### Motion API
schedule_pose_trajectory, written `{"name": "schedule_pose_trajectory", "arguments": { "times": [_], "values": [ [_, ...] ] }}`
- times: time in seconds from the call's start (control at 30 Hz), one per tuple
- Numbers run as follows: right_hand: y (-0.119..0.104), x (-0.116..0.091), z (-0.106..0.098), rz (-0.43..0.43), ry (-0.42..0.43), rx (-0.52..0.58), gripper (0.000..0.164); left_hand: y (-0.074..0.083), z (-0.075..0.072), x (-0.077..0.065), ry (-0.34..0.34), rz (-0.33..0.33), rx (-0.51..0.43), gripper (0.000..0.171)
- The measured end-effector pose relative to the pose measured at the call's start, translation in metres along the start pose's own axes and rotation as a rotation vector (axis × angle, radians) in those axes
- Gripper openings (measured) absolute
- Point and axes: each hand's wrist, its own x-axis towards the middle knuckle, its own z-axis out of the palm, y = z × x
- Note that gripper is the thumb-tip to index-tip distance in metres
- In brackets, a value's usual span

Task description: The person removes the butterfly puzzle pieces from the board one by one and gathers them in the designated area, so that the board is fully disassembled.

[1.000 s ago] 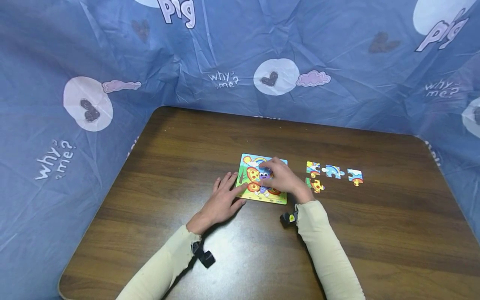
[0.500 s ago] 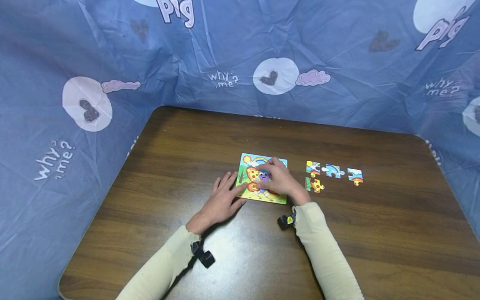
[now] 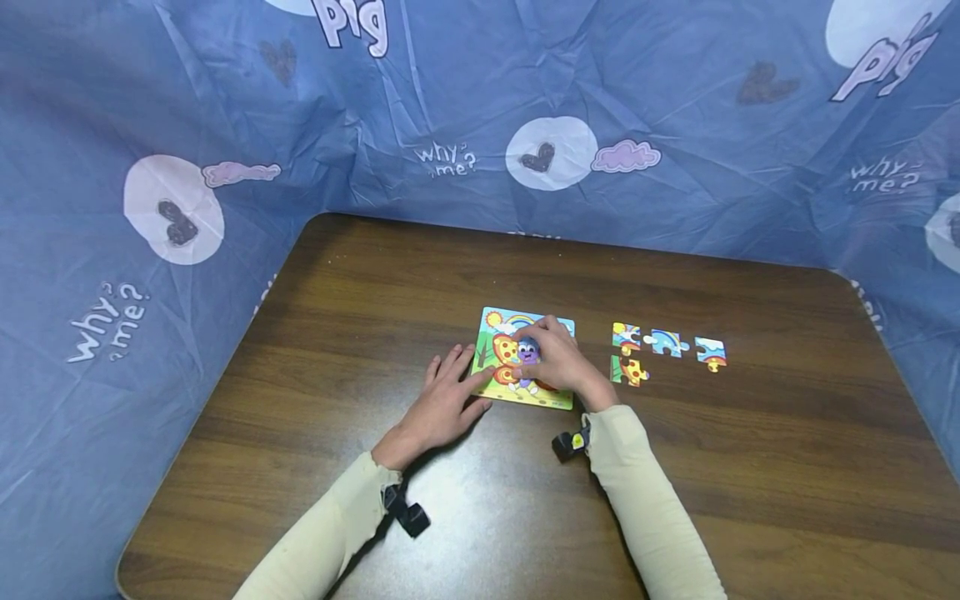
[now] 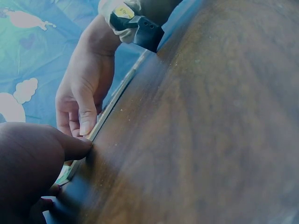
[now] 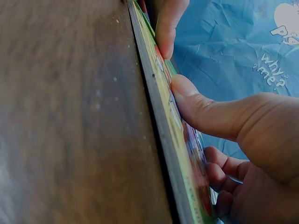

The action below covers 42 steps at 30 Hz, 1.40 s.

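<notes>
A square jigsaw puzzle board point(image 3: 555, 399) with a butterfly picture lies flat on the table, its thin edge point(image 5: 161, 121) seen side-on in the right wrist view. My right hand point(image 3: 557, 360) is over the board, thumb and index finger bent to either side of the butterfly's purple face. Between them it pinches a puzzle piece point(image 3: 528, 351) bearing that face, level with the picture around it. At the board's left edge my left hand point(image 3: 442, 402) rests with fingers spread, one fingertip on the picture. The left wrist view has the right hand point(image 4: 86, 84) beyond the left thumb point(image 4: 77, 148).
Several loose puzzle pieces lie right of the board: a sun piece point(image 3: 624, 334), a rainbow piece point(image 3: 666, 342), a cloud piece point(image 3: 710, 350) and a spotted wing piece point(image 3: 633, 371). A brown wooden table point(image 3: 360, 283) bears everything. A blue printed sheet point(image 3: 465, 100) hangs behind.
My right hand has shifted slightly left and settled over the board, and the butterfly's face shows more fully between its fingers. The left hand and the loose pieces have stayed put.
</notes>
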Motion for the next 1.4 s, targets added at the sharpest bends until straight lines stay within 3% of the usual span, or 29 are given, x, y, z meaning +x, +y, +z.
{"name": "schedule_pose_trajectory", "arguments": {
  "times": [0.4, 0.67, 0.93, 1.4],
  "values": [
    [-0.004, -0.003, 0.002, -0.03, 0.057, -0.043, 0.054, -0.001, 0.001, 0.0, 0.002, 0.005, 0.005, 0.052],
    [-0.002, -0.002, 0.002, -0.021, 0.047, -0.007, 0.055, -0.001, 0.001, 0.0, 0.005, 0.005, 0.006, 0.052],
    [0.0, -0.002, 0.004, -0.067, 0.082, 0.002, 0.055, 0.001, 0.001, 0.0, 0.04, 0.022, 0.009, 0.049],
    [0.014, -0.002, 0.001, -0.036, 0.036, 0.094, 0.064, 0.0, 0.001, -0.001, 0.04, 0.019, -0.004, 0.049]
  ]
}}
